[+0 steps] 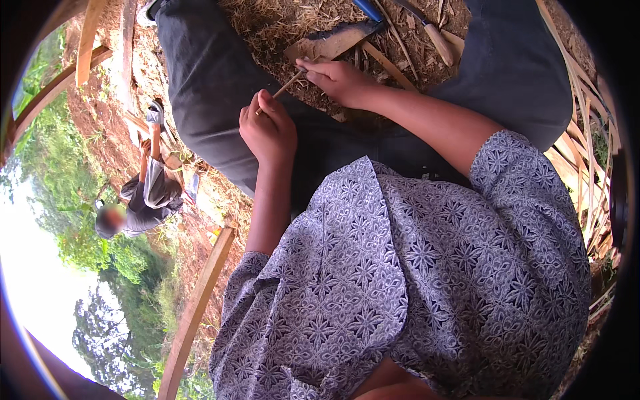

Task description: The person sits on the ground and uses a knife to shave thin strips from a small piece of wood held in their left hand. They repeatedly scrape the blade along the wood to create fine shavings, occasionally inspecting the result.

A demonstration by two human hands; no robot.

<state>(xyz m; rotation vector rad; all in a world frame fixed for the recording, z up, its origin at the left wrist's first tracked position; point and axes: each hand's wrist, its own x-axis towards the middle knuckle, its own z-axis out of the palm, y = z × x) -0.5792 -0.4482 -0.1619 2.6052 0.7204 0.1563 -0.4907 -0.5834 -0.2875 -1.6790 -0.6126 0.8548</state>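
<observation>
A thin, light-brown stick slants between my two hands above my lap. My left hand is closed in a fist around its lower end, and a short tip pokes out beside the fingers. At the upper end, my right hand pinches the stick between thumb and fingers. A small dark spot shows at those fingertips; what it is I cannot make out. Just beyond my right hand lies a broad blade with a blue handle.
A knife with a wooden handle lies at the far right among shavings. Long split strips are heaped at the right edge. Wooden poles stand at left, where another person sits on the slope.
</observation>
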